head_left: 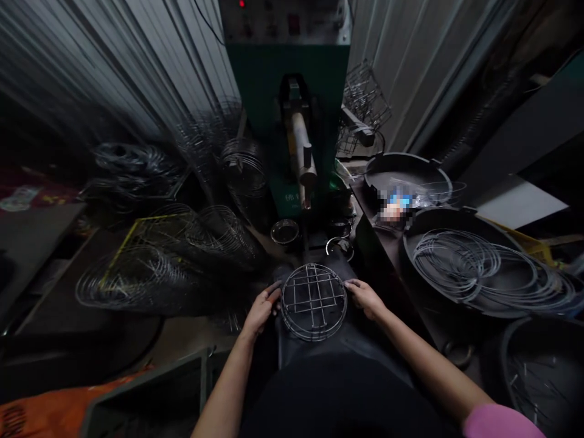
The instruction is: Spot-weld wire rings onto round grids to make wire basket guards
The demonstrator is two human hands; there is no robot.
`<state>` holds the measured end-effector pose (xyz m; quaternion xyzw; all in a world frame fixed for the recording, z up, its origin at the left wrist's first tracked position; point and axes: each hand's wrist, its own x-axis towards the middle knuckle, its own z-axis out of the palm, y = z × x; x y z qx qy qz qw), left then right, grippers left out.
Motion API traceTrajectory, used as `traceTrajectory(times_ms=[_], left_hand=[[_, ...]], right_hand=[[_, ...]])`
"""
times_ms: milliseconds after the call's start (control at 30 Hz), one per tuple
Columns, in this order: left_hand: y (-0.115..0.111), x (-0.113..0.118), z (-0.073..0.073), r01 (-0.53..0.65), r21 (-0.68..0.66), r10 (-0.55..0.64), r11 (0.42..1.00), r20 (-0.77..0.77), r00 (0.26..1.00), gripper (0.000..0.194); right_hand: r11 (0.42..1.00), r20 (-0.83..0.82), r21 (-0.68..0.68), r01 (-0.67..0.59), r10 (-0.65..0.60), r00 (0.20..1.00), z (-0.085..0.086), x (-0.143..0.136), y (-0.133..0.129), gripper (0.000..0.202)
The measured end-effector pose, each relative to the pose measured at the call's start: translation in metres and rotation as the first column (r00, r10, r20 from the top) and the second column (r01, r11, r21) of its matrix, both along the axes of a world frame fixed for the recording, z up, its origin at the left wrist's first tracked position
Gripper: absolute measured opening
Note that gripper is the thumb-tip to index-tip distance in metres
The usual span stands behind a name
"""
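Observation:
A round wire rack (pixel 314 304) with a crossed grid inside its ring is held level over my lap, in the middle of the view. At its left rim my left hand (pixel 262 309) is closed, fingertips at the wire; a small orange patch shows by the fingers. My right hand (pixel 365 297) pinches the rim on the opposite side between thumb and fingers. Just beyond the rack, the rod-like arm (pixel 302 146) of a green machine (pixel 255 91) points down toward me. A single metal ring (pixel 340 248) lies beneath that arm.
Stacked wire rings (pixel 223 231) stand at left, near a green crate (pixel 146 389). On the right, a black round tub (pixel 511 243) holds wire hoops (pixel 456 264). Another tub (pixel 408 159) lies behind it, and one with loose wire pieces (pixel 506 365) in front.

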<state>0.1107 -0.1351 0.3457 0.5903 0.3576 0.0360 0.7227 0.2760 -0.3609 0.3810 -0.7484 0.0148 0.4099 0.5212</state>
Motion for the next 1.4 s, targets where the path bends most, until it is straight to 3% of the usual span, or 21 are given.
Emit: traceTrajectory(times_ms=[267,500,600,700,800,900,1000,1100,1167,1267,1400], left_hand=[[0.003,0.000,-0.003,0.042,-0.006,-0.042,0.999,-0.022,0.999,0.071],[0.004,-0.001,-0.010,0.094,0.029,-0.094,0.995,-0.008,0.996,0.076],[0.004,0.001,-0.008,0.131,0.084,-0.135,0.988,0.034,0.990,0.072],[0.005,0.003,-0.009,0.183,0.188,-0.199,0.965,0.067,0.978,0.060],[0.006,0.005,-0.012,0.242,0.376,-0.244,0.895,-0.042,0.969,0.048],[0.009,0.004,-0.011,0.373,0.567,-0.305,0.734,-0.216,0.928,0.045],[0.017,-0.003,-0.003,0.522,0.586,-0.440,0.620,-0.291,0.850,0.049],[0.025,-0.014,0.007,0.638,0.514,-0.596,0.574,-0.271,0.755,0.059],[0.023,-0.020,0.011,0.679,0.494,-0.645,0.543,-0.273,0.714,0.081],[0.008,-0.024,0.014,0.667,0.521,-0.604,0.532,-0.318,0.731,0.115],[-0.016,-0.023,0.013,0.600,0.584,-0.461,0.547,-0.389,0.798,0.122]], right_hand=[[0.992,0.023,0.128,0.012,-0.015,1.000,-0.003,0.005,0.004,0.042],[0.992,-0.080,0.126,0.023,-0.013,0.997,-0.018,0.014,0.003,0.035],[0.996,0.008,0.084,-0.020,0.019,1.000,-0.022,0.014,0.003,0.033],[0.991,0.206,0.069,-0.113,0.096,0.974,-0.027,0.015,0.002,0.028],[0.972,0.402,0.036,-0.230,0.197,0.894,-0.030,0.019,0.001,0.024],[0.948,0.471,-0.066,-0.311,0.304,0.828,-0.032,0.024,-0.001,0.027],[0.922,0.448,-0.091,-0.376,0.376,0.812,-0.031,0.026,-0.005,0.036],[0.897,0.355,-0.022,-0.442,0.420,0.835,-0.030,0.025,-0.011,0.052],[0.894,0.323,0.010,-0.449,0.422,0.847,-0.030,0.023,-0.015,0.059],[0.906,0.316,0.020,-0.423,0.396,0.862,-0.032,0.018,-0.017,0.062],[0.916,0.335,0.039,-0.398,0.363,0.869,-0.034,0.014,-0.019,0.060]])
